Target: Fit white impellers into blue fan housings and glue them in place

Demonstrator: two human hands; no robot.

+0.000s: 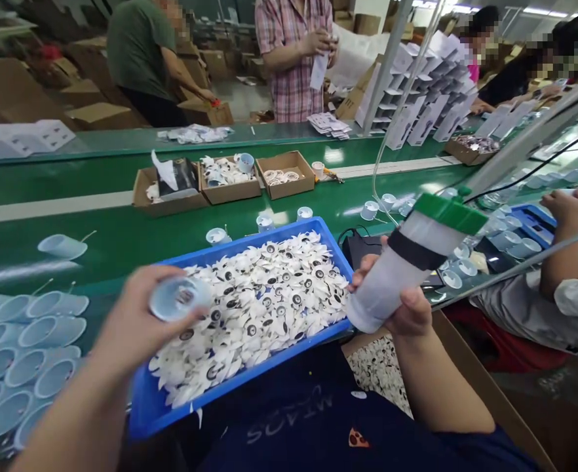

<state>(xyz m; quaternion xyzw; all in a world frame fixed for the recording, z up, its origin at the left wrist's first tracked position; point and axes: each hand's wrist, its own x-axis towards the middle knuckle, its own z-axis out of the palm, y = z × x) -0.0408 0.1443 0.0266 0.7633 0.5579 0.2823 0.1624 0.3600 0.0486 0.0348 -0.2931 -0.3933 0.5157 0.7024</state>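
Pale-blue, round plastic cup (173, 301) sits pinched between the left hand's (141, 314) thumb and fingers, at the left side of a blue rectangular plastic tray (250, 377) heaped with white bladed pieces (264, 308). The right hand (409, 313) grips a frosted cylinder with a green cap (390, 278).

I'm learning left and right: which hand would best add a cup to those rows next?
Probably the left hand: it holds a cup near the cup rows; the right hand grips a bottle.
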